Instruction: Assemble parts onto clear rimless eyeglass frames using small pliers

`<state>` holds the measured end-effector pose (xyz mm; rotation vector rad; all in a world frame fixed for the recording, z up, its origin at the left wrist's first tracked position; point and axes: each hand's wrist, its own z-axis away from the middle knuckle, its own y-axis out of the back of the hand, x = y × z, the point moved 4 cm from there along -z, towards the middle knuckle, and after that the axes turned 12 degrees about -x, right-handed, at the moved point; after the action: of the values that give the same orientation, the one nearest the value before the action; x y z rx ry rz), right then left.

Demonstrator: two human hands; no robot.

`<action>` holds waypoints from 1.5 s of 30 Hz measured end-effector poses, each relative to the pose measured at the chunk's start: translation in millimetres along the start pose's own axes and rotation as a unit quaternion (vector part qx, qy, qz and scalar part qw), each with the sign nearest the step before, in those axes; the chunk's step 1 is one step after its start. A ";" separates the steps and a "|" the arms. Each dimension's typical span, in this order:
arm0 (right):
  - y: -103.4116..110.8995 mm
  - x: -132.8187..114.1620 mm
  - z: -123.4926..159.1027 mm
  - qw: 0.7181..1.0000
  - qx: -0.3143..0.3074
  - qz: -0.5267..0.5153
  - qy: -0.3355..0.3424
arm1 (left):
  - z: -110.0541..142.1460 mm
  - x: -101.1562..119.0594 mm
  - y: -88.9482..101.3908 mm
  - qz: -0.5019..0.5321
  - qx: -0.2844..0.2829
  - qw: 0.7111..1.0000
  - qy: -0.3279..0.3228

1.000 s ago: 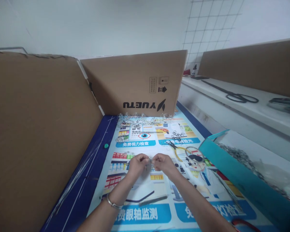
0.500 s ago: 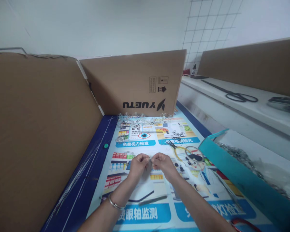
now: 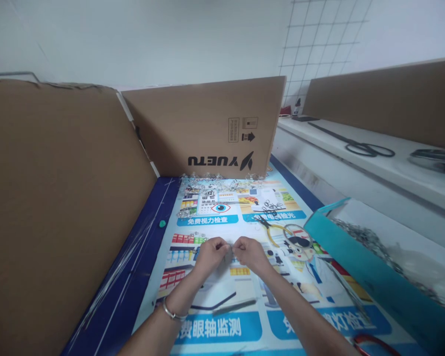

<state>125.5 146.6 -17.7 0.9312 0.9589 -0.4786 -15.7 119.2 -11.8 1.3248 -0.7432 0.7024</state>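
My left hand and my right hand meet above the middle of the printed sheet, fingertips almost touching. Both are closed in a pinch. Whatever lies between the fingertips is too small to make out. Right of my right hand lie yellow-handled pliers, beside a clear round dish or ring. A small heap of dark wire pieces rests farther back. Just behind my left hand are a few small clear pieces.
A teal box holding many metal wire pieces stands at the right. Clear bits line the foot of the rear cardboard panel. Thin wires lie along the left edge. Scissors rest on the white ledge; a red handle shows at lower right.
My hands stay pinched together at nearly the same spot. My left wrist and its bracelet have shifted slightly left, and the right hand's fingers have curled a little more.
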 end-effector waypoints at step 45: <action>3.4 -28.6 39.0 0.851 -0.308 0.416 0.086 | 19.0 35.1 13.8 -0.066 -0.256 0.955 -0.134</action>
<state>131.8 114.4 18.0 0.7043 0.7000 0.6381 -7.6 102.9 26.3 0.9841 -0.9674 0.1967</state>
